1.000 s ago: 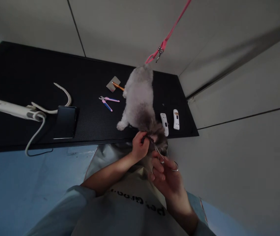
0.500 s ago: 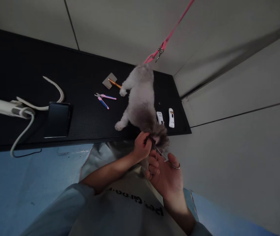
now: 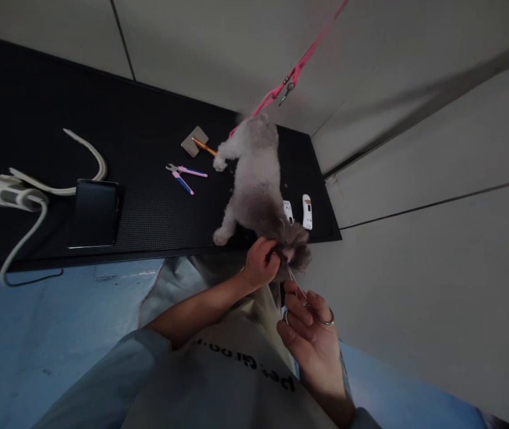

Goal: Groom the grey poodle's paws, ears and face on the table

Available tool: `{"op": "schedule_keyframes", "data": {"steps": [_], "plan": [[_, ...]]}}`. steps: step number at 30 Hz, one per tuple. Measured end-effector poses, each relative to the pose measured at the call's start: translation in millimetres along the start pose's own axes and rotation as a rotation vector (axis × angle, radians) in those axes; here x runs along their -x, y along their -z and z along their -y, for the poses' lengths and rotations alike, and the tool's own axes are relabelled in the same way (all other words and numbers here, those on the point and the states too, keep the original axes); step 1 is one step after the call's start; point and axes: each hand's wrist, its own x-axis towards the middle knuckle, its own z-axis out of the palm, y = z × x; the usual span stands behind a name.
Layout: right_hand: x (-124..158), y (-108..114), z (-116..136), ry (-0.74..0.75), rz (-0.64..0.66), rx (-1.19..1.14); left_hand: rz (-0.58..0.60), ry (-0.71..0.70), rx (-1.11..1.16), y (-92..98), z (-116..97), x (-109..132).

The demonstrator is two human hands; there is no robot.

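A small grey fluffy dog (image 3: pixel 254 185) stands on a black table (image 3: pixel 35 119), facing away and tied by a pink leash (image 3: pixel 294 71) that runs up to the right. My left hand (image 3: pixel 258 265) is closed on the fur at the dog's rear, near the table's front edge. Just below it, my right hand (image 3: pixel 308 330) holds metal scissors (image 3: pixel 299 289) by their finger rings, the blades pointing up at the gripped fur.
On the table lie pink and blue nail clippers (image 3: pixel 185 176), a slicker brush (image 3: pixel 196 143), two white trimmers (image 3: pixel 307 211), a dark tablet (image 3: pixel 93 213) and a white dryer with hose (image 3: pixel 8 190). Grey wall panels stand behind and to the right.
The dog shifted its front paw and rear leg slightly. My right hand with the scissors dropped a little lower and to the right. The left hand kept its hold.
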Motion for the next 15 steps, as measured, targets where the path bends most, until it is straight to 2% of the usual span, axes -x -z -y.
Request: {"op": "schedule_keyframes", "data": {"steps": [7, 15], "plan": [[5.6, 4.8, 3.9, -0.01, 0.017, -0.015, 0.033, 0.004, -0.006, -3.3, -0.5, -1.1], [-8.3, 6.2, 13.1, -0.117, 0.085, 0.053, 0.006, -0.012, 0.005, -7.3, 1.5, -1.3]]}}
